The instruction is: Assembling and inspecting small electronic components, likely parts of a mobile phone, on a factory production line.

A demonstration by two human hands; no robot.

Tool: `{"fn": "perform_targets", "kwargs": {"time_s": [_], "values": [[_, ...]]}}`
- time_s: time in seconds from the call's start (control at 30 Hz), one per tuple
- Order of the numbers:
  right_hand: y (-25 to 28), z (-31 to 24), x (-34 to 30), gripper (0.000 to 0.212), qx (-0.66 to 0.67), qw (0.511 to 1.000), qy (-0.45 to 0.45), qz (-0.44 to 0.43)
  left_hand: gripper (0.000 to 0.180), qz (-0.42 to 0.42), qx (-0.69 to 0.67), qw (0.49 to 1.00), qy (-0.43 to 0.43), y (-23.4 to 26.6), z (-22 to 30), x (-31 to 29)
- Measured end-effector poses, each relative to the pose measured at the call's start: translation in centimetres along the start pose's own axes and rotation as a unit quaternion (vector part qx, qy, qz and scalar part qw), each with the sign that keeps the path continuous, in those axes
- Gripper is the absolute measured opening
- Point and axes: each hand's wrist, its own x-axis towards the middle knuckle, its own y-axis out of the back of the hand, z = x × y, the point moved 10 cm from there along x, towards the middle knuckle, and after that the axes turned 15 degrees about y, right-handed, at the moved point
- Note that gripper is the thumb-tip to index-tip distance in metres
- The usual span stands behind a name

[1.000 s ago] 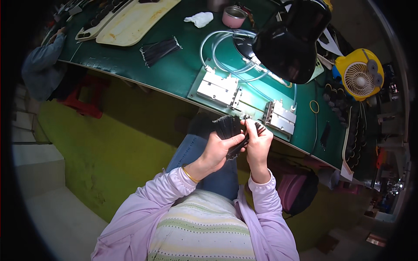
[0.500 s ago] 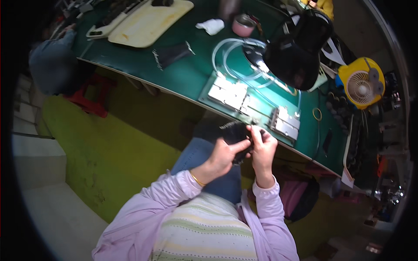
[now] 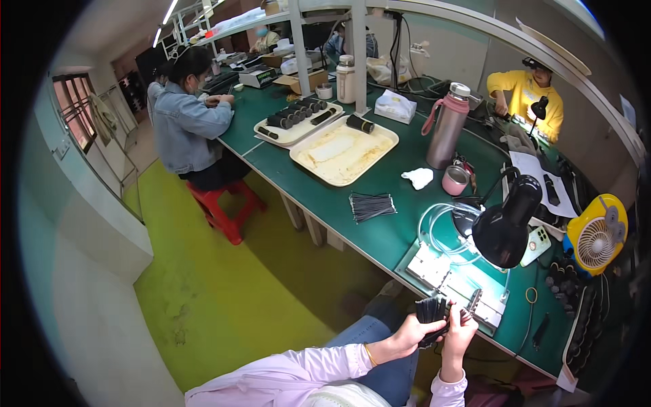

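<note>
A bundle of short, thin black wires (image 3: 428,311) is gripped in my left hand (image 3: 410,335), just off the table's near edge. My right hand (image 3: 460,334) is beside it with thumb and fingers pinched together at the bundle's right side; what lies between the fingertips is too small to make out. Just beyond my hands, a fixture with metal blocks (image 3: 428,264) stands on the table under bright lamp light. Clear tubing (image 3: 434,220) loops behind it. Farther left lies another spread of thin black wires (image 3: 372,207) with pale tips.
A black desk lamp (image 3: 505,227) leans over the fixture. Around it are a phone (image 3: 536,245), a yellow fan (image 3: 597,234), a pink cup (image 3: 455,180) and a steel flask (image 3: 447,132). Cream trays (image 3: 346,173) hold black rolls. A co-worker in denim (image 3: 193,125) sits left, another in yellow (image 3: 529,91) far right.
My view has swung up and left, bringing the co-workers, trays and shelf frame into sight. Both hands stay together at the wire bundle, near the fixture.
</note>
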Motion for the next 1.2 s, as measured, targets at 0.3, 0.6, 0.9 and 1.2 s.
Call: {"fn": "perform_targets", "kwargs": {"time_s": [0.3,0.6,0.9,1.2], "values": [[-0.4,-0.3,-0.1,0.017,0.021,1.000,0.011,-0.003,0.017,-0.002,-0.004,1.000,0.023,0.2,-0.2,-0.2],[0.2,0.2,-0.2,0.018,0.003,1.000,0.009,0.005,0.021,0.004,-0.002,1.000,0.017,0.2,-0.3,0.0],[0.0,0.1,-0.4,0.017,0.015,1.000,-0.014,0.002,0.023,0.005,0.005,1.000,0.020,0.3,-0.4,0.1],[0.4,1.0,-0.4,0.019,0.009,1.000,-0.004,0.004,0.021,0.011,0.000,1.000,0.023,0.1,-0.3,-0.3]]}}
